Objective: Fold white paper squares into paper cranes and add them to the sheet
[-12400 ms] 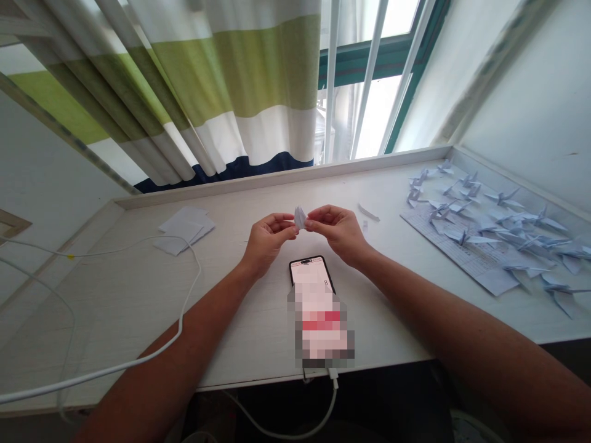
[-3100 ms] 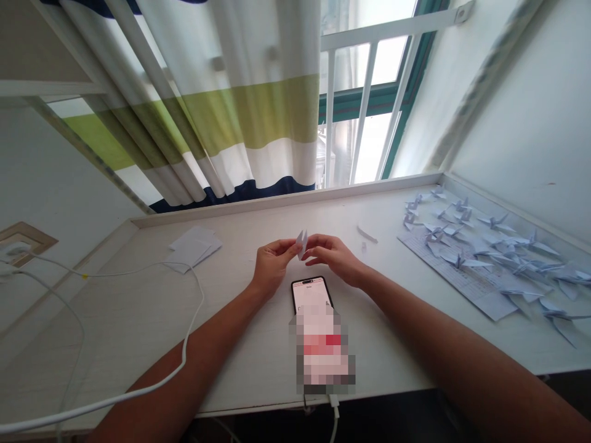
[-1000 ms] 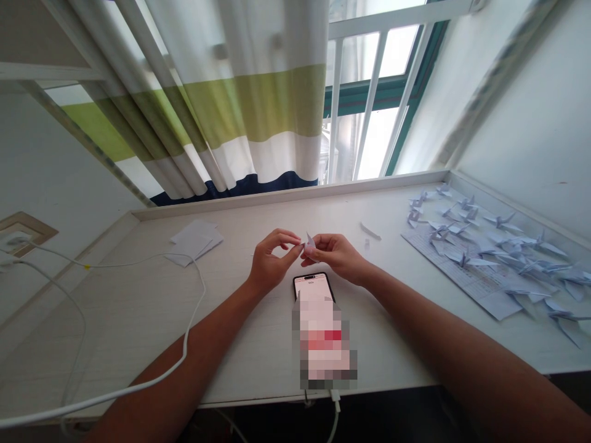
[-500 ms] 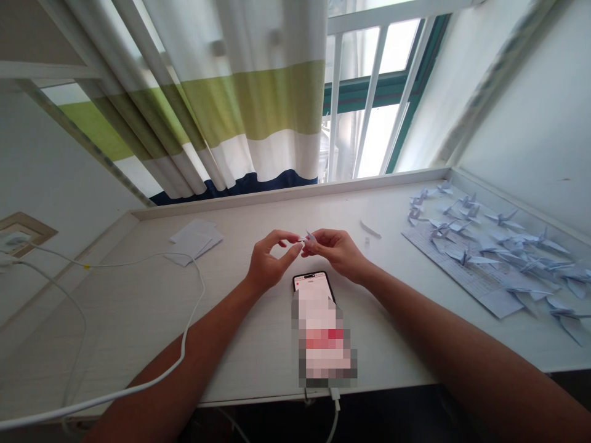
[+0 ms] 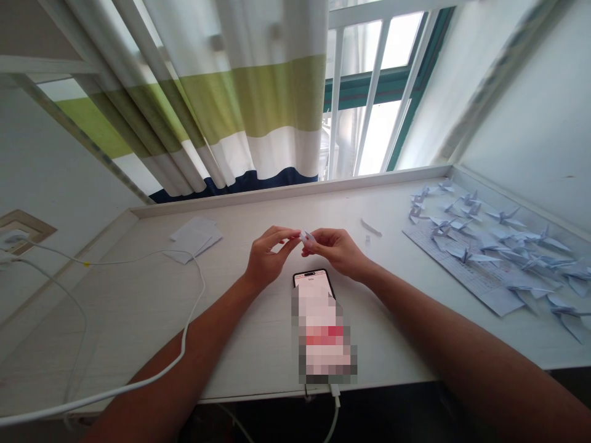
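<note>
Currently, a small folded paper (image 5: pixel 306 238) is held over the desk (image 5: pixel 249 332), just beyond the phone (image 5: pixel 316 288), with the left hand (image 5: pixel 266 253) pinching its left end between thumb and fingers and the right hand (image 5: pixel 340 249) clamped on the other end, fingertips near each other. Flat paper sheets (image 5: pixel 196 237) lie to the left; numerous folded cranes (image 5: pixel 467 255) cluster at right, some on a printed sheet (image 5: pixel 480 283).

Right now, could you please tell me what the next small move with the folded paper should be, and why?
I would perhaps hold the folded paper steady in the right hand and gently press its left end with the left hand, since the right hand pinches its right side while the left hand pinches that end.
</note>
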A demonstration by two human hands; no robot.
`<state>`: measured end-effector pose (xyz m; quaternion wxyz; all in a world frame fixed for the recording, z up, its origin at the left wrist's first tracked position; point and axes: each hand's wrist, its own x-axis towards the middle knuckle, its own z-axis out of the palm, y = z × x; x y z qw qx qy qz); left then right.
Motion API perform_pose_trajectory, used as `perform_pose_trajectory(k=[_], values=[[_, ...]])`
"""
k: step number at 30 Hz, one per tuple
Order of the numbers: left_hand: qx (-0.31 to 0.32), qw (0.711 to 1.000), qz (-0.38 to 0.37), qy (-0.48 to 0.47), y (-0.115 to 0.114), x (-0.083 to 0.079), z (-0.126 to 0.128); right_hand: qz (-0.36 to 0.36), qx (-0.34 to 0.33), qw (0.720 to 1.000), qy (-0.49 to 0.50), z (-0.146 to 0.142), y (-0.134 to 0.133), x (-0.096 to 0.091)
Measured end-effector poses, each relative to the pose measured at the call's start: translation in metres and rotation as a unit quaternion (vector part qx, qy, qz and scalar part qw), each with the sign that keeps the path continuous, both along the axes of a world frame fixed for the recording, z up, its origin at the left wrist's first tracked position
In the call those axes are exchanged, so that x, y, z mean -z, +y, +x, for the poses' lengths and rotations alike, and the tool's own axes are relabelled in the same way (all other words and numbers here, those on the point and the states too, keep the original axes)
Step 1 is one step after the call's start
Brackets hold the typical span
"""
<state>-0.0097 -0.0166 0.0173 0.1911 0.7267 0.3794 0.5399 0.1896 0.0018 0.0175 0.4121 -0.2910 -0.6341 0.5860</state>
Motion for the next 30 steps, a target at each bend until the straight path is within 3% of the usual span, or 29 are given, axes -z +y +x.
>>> perform_pose_trajectory(k=[7, 14, 23, 30], values=[[-0.003, 0.995, 0.086, 0.058, 0.0049, 0.0015, -0.0043, -0.009, 0.001, 1.000, 0.014, -0.0010, -0.0011, 0.0009], [-0.035, 0.963, 0.201, 0.178, 0.0066, 0.0002, -0.0093, -0.004, 0.023, 0.999, 0.041, -0.0020, -0.0006, 0.0007], [-0.070, 0.961, 0.190, 0.190, 0.0042, 0.0039, -0.0001, -0.016, 0.054, 0.996, 0.070, -0.0061, -0.0001, 0.0011], [-0.107, 0.923, 0.232, 0.287, 0.0016, -0.0009, -0.0024, 0.005, 0.062, 0.996, 0.065, -0.0068, -0.0006, 0.0012]])
